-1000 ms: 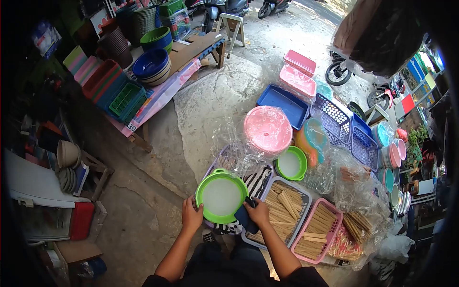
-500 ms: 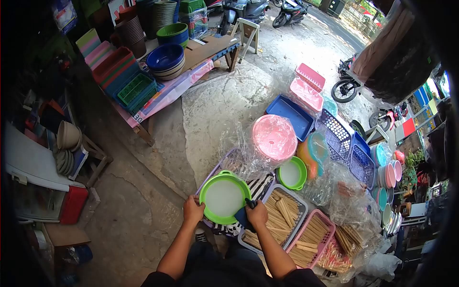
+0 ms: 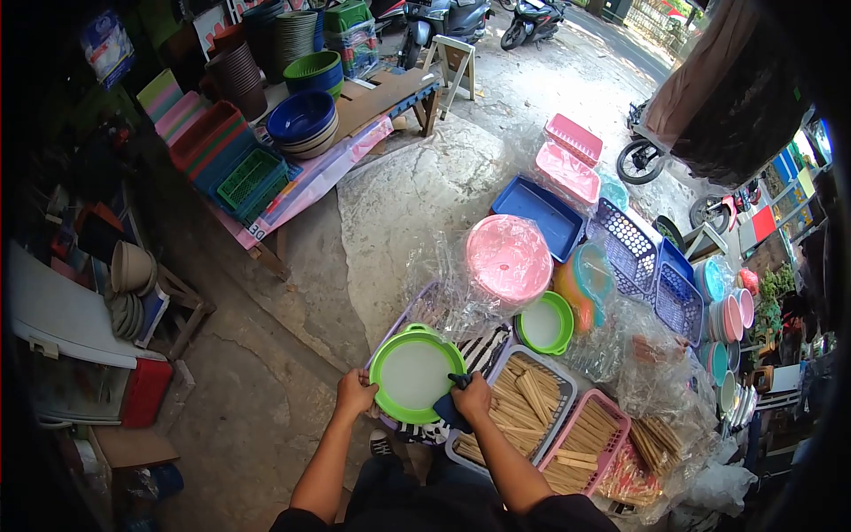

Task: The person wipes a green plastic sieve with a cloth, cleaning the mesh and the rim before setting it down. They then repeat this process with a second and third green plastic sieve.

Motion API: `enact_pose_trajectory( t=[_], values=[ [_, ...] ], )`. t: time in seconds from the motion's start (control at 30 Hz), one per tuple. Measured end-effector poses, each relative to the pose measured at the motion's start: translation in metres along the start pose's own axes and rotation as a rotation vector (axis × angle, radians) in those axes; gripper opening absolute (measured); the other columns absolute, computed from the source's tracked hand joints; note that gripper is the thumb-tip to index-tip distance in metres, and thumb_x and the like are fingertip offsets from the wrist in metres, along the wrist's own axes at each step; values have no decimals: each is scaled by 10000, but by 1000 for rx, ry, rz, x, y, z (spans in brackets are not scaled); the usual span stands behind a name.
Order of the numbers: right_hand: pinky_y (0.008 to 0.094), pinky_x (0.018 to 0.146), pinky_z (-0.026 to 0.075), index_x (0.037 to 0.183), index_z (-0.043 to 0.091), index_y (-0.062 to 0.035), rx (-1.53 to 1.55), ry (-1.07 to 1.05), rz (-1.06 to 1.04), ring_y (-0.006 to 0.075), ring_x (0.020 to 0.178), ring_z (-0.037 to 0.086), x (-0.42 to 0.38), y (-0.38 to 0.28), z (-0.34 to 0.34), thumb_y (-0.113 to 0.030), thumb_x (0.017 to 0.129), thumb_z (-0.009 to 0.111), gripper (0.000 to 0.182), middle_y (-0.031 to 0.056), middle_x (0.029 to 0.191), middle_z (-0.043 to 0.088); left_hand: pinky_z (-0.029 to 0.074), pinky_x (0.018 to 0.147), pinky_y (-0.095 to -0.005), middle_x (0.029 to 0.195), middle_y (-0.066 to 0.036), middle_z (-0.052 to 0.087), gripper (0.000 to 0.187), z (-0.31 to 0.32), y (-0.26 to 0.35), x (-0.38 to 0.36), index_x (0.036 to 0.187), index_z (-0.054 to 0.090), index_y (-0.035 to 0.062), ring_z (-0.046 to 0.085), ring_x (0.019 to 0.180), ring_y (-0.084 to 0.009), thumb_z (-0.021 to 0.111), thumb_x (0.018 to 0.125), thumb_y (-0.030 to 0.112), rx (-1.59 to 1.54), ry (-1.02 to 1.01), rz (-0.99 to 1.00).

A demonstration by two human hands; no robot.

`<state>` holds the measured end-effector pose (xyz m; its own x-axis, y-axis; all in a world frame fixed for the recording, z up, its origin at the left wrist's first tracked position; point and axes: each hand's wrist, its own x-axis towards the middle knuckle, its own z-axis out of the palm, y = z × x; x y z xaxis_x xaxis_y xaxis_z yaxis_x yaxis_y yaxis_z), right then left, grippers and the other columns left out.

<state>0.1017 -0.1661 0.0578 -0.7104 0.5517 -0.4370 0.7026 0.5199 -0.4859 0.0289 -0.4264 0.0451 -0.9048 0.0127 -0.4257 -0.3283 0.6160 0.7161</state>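
Note:
A round bright green sieve (image 3: 415, 376) with a pale mesh is held low in front of me, above a basket of striped cloth (image 3: 483, 349). My left hand (image 3: 356, 393) is closed on its left rim. On the opposite side my right hand (image 3: 472, 398) is closed around a dark blue cloth (image 3: 449, 412), which lies against the sieve's lower right rim. Whether the right fingers also grip the rim is hidden. A smaller green sieve (image 3: 544, 323) rests to the upper right of the held one.
Beside my right arm are a grey basket (image 3: 567, 390) and a pink basket (image 3: 626, 424) of wooden sticks. Farther off are plastic-wrapped pink basins (image 3: 508, 257) and a blue tray (image 3: 537, 215). A table (image 3: 381, 96) bears stacked plasticware at upper left.
The sieve and both hands have shifted slightly left in view, and the dark blue cloth sits a little lower along the rim. The whole view has also turned slightly. Both grips stay closed.

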Motion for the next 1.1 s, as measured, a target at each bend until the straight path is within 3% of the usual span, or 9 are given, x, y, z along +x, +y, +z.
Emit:
enact_pose_trajectory(
  t=[0.3, 0.5, 0.83, 1.1],
  values=[
    [528, 738, 482, 859, 522, 17, 91, 195, -167, 468, 818, 611, -6, 11, 20, -137, 722, 713, 282, 272, 827, 621, 541, 719, -338, 826, -115, 694, 314, 1, 0, 0, 954, 653, -22, 681, 761, -218, 774, 691, 97, 13, -12, -12],
    [546, 744, 463, 880, 492, -1, 83, 250, -212, 465, 842, 589, -6, 16, 30, -121, 721, 727, 308, 255, 853, 587, 542, 710, -331, 820, -115, 697, 319, 2, 4, -3, 962, 655, -27, 681, 748, -203, 780, 694, 94, -11, -13, -10],
    [554, 743, 459, 915, 502, -20, 40, 286, -287, 450, 865, 588, -11, 19, 36, -100, 701, 732, 325, 219, 927, 586, 538, 695, -319, 805, -97, 691, 295, 5, -4, -2, 943, 646, -22, 670, 720, -190, 782, 703, 83, 22, -18, -5],
    [528, 742, 474, 913, 496, -18, 52, 219, -259, 455, 855, 594, -10, 15, 21, -121, 737, 729, 310, 235, 867, 596, 536, 706, -345, 822, -119, 700, 325, 3, 0, -4, 957, 654, -17, 681, 742, -228, 783, 680, 95, 26, 19, 23]
  ],
)
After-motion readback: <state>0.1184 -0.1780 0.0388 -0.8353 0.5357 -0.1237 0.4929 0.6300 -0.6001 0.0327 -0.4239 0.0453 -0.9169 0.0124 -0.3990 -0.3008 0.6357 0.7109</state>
